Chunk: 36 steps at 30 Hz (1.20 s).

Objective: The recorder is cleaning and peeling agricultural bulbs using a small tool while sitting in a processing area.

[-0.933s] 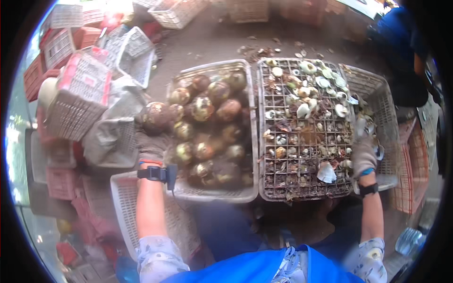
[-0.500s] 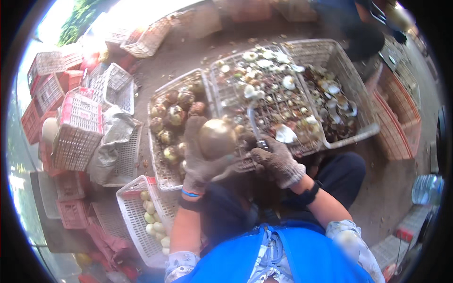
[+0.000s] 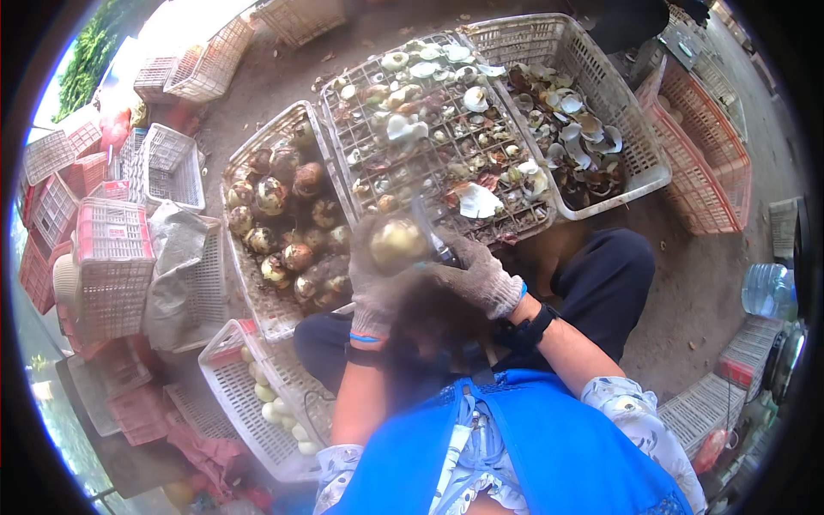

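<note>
Both my hands wear dirty knitted work gloves and come together in front of my lap. My left hand (image 3: 372, 287) is wrapped round a pale yellowish, onion-like bulb (image 3: 400, 244). In my right hand (image 3: 487, 280) is a small knife (image 3: 427, 225) with a dark handle, its blade up beside the bulb. Blur hides whether the blade touches it. Left of my hands stands a crate (image 3: 324, 154) of brown, unpeeled bulbs (image 3: 272, 196). Straight ahead lies an upturned crate (image 3: 429, 184) strewn with peel scraps (image 3: 477, 201).
A crate (image 3: 631, 129) of peelings stands at the right, beside stacked orange crates (image 3: 699, 154). Near my left knee, a white crate (image 3: 227, 382) holds pale peeled bulbs (image 3: 270, 403). Many crates (image 3: 116, 257) are piled at the left. A water bottle (image 3: 768, 290) is at far right.
My hands have drawn closer together, the knife now beside the bulb. The crates sit higher and further left in the picture as the view shifted. The bulb stays in my left hand.
</note>
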Available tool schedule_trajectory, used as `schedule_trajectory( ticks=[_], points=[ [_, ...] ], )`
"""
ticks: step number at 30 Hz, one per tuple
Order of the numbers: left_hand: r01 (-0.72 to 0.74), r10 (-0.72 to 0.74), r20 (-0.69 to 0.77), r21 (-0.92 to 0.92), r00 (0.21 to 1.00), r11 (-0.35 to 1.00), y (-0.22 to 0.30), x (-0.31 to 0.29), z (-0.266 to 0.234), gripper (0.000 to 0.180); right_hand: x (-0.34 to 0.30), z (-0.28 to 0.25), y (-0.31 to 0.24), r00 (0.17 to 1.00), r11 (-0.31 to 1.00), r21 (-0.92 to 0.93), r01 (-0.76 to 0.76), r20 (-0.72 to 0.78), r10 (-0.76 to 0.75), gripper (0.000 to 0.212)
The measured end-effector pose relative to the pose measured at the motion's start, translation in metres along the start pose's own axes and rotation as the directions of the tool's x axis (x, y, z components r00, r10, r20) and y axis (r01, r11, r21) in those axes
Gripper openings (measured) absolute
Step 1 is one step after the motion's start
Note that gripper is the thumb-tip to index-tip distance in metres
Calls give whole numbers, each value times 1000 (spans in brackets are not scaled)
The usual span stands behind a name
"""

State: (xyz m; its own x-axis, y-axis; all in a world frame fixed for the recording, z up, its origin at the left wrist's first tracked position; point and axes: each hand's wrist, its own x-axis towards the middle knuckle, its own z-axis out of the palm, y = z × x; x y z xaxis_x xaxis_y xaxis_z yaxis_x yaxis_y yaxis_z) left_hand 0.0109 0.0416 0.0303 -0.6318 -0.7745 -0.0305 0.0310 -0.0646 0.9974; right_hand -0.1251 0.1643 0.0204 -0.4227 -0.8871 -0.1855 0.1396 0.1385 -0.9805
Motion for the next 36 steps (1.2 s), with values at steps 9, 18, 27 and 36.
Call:
schedule_trajectory(
  ticks=[9, 18, 27, 36],
  points=[
    [-62, 18, 71, 688, 997, 723, -29, 25, -13, 96, -7, -25, 13, 829, 832, 29, -553, 111, 548, 30],
    [55, -13, -66, 685, 998, 726, -46, 33, -18, 89, -24, -10, 29, 995, 771, -630, -94, -70, 65, 30],
    [22, -2, -27, 756, 1000, 654, -53, 37, -21, 102, -10, -7, 3, 994, 789, -612, -53, 42, 99, 32],
    [-31, 62, -9, 788, 998, 615, -50, 35, -14, 88, -9, -5, -3, 996, 751, -660, -33, 41, 79, 32]
  ],
)
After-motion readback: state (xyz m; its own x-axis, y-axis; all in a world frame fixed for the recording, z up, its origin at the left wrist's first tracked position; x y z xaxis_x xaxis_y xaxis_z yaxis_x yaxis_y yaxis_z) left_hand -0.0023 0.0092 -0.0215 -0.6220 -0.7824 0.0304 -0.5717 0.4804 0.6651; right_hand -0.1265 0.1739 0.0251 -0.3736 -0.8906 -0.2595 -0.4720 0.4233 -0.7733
